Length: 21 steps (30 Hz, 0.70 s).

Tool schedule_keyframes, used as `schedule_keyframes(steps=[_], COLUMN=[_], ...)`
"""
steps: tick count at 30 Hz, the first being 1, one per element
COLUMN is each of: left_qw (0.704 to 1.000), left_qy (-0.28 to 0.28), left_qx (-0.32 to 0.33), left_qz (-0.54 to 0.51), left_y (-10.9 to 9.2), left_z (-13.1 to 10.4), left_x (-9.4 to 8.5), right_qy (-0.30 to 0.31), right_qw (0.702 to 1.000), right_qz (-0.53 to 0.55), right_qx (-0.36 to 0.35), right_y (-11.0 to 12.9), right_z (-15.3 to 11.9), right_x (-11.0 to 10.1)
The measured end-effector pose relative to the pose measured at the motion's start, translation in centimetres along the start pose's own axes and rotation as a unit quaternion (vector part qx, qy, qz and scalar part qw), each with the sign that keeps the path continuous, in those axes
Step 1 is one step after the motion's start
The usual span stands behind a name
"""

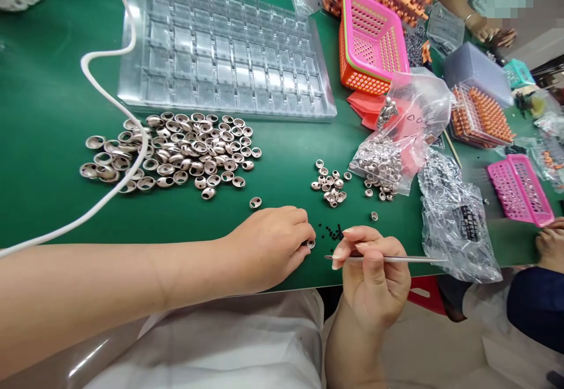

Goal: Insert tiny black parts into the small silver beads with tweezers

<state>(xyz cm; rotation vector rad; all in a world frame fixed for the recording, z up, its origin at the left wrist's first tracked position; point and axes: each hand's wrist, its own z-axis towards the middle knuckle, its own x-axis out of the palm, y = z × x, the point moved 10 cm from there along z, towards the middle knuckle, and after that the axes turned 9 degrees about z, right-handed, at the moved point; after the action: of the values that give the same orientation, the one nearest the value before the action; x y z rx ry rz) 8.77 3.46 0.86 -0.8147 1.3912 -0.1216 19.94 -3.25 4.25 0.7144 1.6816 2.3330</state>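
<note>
Over on the left, a white cable [115,107] is looping past a big heap of metal caps [176,154] on the green table [48,83], with a clear compartment tray [220,48] lying beyond. The left hand [268,248] is curling over, fingertips pinching one small metal ring [311,244] flat against the mat near the front edge. Just beside it, tiny black beads [332,233] are lying scattered. The right hand [374,277] is gripping a thin metal pick [388,258], tip pointing left toward the ring. Keeping that ring pinned steady and the tip low looks like the trick here. Farther right, a bag of rings [388,160] is spilling open.
</note>
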Motion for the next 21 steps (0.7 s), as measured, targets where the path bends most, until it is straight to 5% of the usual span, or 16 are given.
schedule_keyframes(steps=[21], left_qw=[0.998], left_qy=[-0.047], left_qx=[0.004], left_qz=[-0.045], left_y=[0.2], left_z=[-0.1], left_x=[-0.6], right_qy=[-0.037], right_qw=[0.999], right_qz=[-0.02], right_qx=[0.014], right_y=[0.2], right_z=[-0.4], right_x=[-1.2])
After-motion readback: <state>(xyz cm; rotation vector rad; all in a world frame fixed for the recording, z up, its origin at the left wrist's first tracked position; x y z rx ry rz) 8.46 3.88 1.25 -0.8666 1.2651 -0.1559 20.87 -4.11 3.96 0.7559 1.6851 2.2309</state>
